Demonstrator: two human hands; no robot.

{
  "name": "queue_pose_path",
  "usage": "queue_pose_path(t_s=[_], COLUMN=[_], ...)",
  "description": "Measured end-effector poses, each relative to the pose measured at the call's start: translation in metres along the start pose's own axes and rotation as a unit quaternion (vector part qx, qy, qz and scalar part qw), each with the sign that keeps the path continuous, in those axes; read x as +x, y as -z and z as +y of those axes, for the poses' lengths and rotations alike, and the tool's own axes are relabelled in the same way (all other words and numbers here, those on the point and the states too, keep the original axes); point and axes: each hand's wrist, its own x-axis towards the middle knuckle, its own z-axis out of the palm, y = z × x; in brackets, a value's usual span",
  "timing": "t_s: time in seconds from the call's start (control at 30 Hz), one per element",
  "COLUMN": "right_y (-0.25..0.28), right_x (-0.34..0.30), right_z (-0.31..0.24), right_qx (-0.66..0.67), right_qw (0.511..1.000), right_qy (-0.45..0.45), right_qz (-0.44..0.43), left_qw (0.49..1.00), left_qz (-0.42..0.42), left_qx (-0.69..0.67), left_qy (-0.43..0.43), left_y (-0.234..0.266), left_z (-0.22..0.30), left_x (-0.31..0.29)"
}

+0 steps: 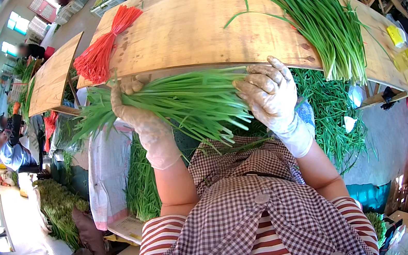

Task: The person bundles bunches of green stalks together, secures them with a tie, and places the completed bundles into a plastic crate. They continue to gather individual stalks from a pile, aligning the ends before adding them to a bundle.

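the bunch of long green stalks (194, 97) is held up between the person's two hands, over the lap and just short of the tabletop's near edge. its leafy tips spread to the left; the paler ends fan out to the right, some hanging lower than the rest, so the bunch looks loose at that side.

the gloved left hand (141, 116) is curled around the bunch toward its leafy end, closed on it. the gloved right hand (271, 94) is at the pale ends, its fingers bent in toward the palm; whether it has hold of any stalks or only touches them, i cannot tell.

to handle this well, the left hand's hold should be firm enough to stop stalks slipping, yet soft enough not to crush the leaves. the right hand would do best to gather the low, straying ends in and level them with light taps, rather than pull at single stalks, which could bend or snap.

past the hands, the checked apron (241, 205) lies below and the wooden tabletop (190, 30) ahead. on the tabletop, a bundle of red strips (109, 44) lies at the left and a heap of green stalks (323, 27) at the right; the bunch is best held clear of both. more loose greens (327, 115) lie below the tabletop's right side.
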Motion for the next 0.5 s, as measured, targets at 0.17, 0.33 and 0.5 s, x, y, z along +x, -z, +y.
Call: queue_pose_path(t_s=[0.17, 0.33, 0.5], right_y=[0.026, 0.052, 0.044], right_x=[-0.021, -0.076, -0.076], right_z=[0.008, 0.041, 0.035], right_qx=[0.058, 0.094, 0.204], right_qw=[0.997, 0.905, 0.831], right_qy=[-0.058, -0.392, -0.48], right_qz=[0.006, 0.135, -0.191], left_qw=[0.999, 0.992, 0.959], left_qz=[0.042, 0.012, -0.129], left_qx=[0.006, -0.126, -0.254], left_qy=[-0.011, -0.003, -0.003], left_y=[-0.014, 0.024, 0.03], left_z=[0.01, 0.04, 0.03], left_x=[-0.01, 0.03, 0.039])
